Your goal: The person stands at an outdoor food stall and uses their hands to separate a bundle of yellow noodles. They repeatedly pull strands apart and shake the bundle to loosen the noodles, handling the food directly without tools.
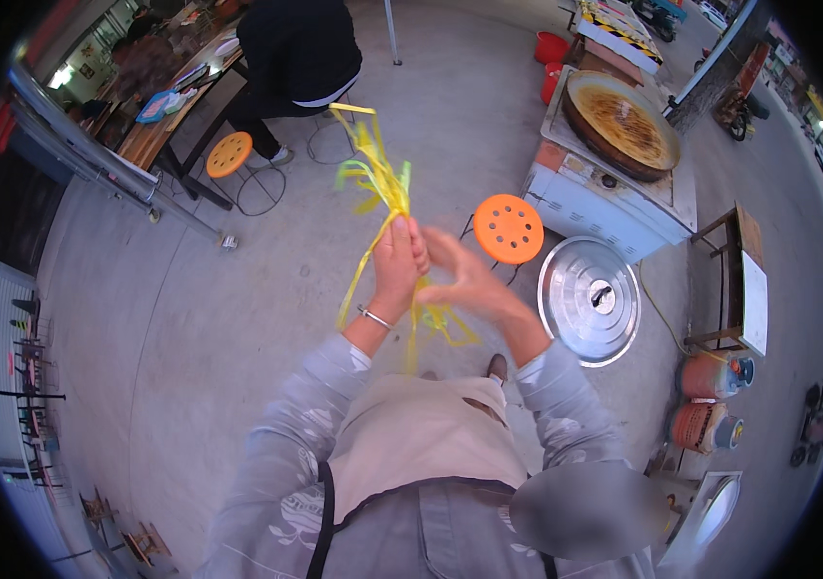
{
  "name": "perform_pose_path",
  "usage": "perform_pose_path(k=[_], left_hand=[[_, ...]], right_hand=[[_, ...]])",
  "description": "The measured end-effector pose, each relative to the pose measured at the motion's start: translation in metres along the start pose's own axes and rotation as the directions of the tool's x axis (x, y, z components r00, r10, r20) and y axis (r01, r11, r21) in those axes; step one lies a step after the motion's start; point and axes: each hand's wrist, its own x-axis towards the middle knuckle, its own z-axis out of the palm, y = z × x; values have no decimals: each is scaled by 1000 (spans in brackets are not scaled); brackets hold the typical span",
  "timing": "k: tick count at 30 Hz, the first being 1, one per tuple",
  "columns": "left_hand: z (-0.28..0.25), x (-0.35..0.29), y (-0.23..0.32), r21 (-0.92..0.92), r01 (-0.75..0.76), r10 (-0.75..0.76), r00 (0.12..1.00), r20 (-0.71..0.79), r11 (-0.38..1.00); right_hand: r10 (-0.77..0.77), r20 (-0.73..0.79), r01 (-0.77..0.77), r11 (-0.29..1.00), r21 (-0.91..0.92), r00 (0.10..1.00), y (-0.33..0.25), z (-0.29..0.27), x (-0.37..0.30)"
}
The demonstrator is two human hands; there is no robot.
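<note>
My left hand [398, 262] is closed around a bundle of yellow plastic strips [389, 188], held up in front of my apron. Loose ends, a few of them greenish, fan out above the fist, and more strips dangle below it. A silver bangle sits on my left wrist. Close against the left hand is my right hand [469, 280], slightly blurred, its thumb apart from its fingers. Its fingertips are partly hidden behind the left hand, and some strips hang below it.
An orange stool [509, 229] stands ahead right, beside a large metal lid [589, 301] on the floor. Beyond is a stove with a wide pan [622, 125]. Gas cylinders [704, 376] stand at right. A person in black [300, 48] sits at a wooden table, far left, near another orange stool [229, 154].
</note>
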Motion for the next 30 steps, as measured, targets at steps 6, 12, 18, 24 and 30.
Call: perform_pose_path(k=[6, 12, 18, 24, 30], left_hand=[[2, -2, 0, -100, 84, -81, 996, 28, 991], [-23, -3, 15, -239, 418, -393, 908, 144, 877], [-51, -29, 9, -172, 696, -577, 687, 442, 697], [-84, -27, -5, 395, 582, -663, 741, 102, 711], [-115, -26, -63, 647, -730, -136, 634, 762, 219]], right_hand=[[333, 301, -367, 928, 63, 893, 40, 18, -22], [168, -105, -186, 607, -772, 980, 48, 5, -40], [-190, 50, 121, 383, -916, 980, 74, -27, -45], [99, 190, 107, 544, -832, 977, 66, -21, -62], [-261, 187, 321, 782, -535, 947, -10, 14, -50]])
